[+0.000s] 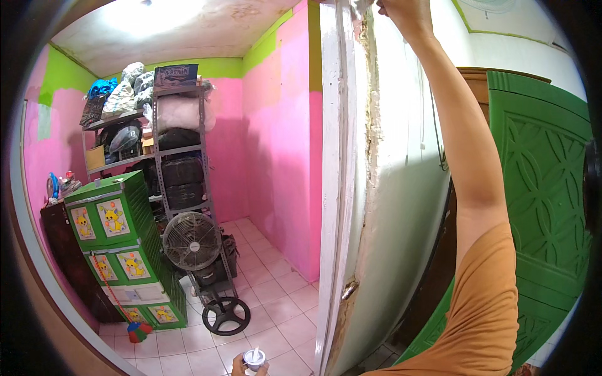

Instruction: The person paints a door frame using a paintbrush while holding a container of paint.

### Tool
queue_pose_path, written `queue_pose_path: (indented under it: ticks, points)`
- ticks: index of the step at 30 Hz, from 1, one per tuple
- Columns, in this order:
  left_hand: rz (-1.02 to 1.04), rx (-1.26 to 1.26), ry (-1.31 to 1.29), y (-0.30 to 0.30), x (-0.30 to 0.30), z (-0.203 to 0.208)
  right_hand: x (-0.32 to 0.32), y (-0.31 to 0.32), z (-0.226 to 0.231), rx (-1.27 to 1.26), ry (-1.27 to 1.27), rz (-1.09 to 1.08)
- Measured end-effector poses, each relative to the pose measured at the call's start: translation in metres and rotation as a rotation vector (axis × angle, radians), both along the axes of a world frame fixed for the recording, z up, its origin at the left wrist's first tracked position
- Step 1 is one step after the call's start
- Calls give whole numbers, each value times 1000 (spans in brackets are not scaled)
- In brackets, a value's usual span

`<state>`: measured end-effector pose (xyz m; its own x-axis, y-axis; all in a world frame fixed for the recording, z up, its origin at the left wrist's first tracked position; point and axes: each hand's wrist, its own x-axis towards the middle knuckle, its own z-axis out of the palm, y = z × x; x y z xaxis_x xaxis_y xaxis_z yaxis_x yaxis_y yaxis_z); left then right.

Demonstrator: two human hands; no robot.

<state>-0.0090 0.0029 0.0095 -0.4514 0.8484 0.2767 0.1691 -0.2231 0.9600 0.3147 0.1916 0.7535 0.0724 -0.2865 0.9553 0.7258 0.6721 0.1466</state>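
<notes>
Left hand [238, 366], lower centre of frame: fingers closed around a small cup [252, 361] with white matter in it. Right hand [407, 15], top edge, is raised beside the white door frame [332, 188]; cropped, so cannot tell whether it grips anything.

Technique (judgement): keep the cup level and close below the reach; use light, even pressure at the frame, since the adjoining wall edge [372, 119] looks crumbly; steady footing helps with the arm this high.

Markings: lettering on the dark box [175, 76], upper left, not transcribed; cartoon pictures on the green cabinet [113, 216]. No readable label on the cup.
</notes>
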Motion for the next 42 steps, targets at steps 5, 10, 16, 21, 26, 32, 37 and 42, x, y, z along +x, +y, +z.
queue_pose_path:
  ticks: [5, 10, 16, 21, 26, 32, 37, 42]
  points:
    - [-1, 5, 23, 3, 1, 4, -8, 5, -1, 36, 61, -57]
    - [-11, -4, 2, -1, 2, 4, -5, 10, -21, -59, -29, 14]
    - [-21, -24, 50, -1, -1, 5, -1, 5, -17, 39, 5, 84]
    - [-24, -24, 66, 3, -1, -1, -3, 15, -21, 73, -52, -112]
    - [-52, 3, 53, 4, -1, -2, 3, 7, -35, -35, -98, 167]
    - [-44, -24, 121, 7, -5, -3, -2, -2, -24, 33, -4, 55]
    - [-61, -22, 47, 4, 1, 8, -4, 9, -37, -42, -51, 25]
    - [-51, -29, 89, 4, 0, 8, -2, -3, -32, 30, 17, 135]
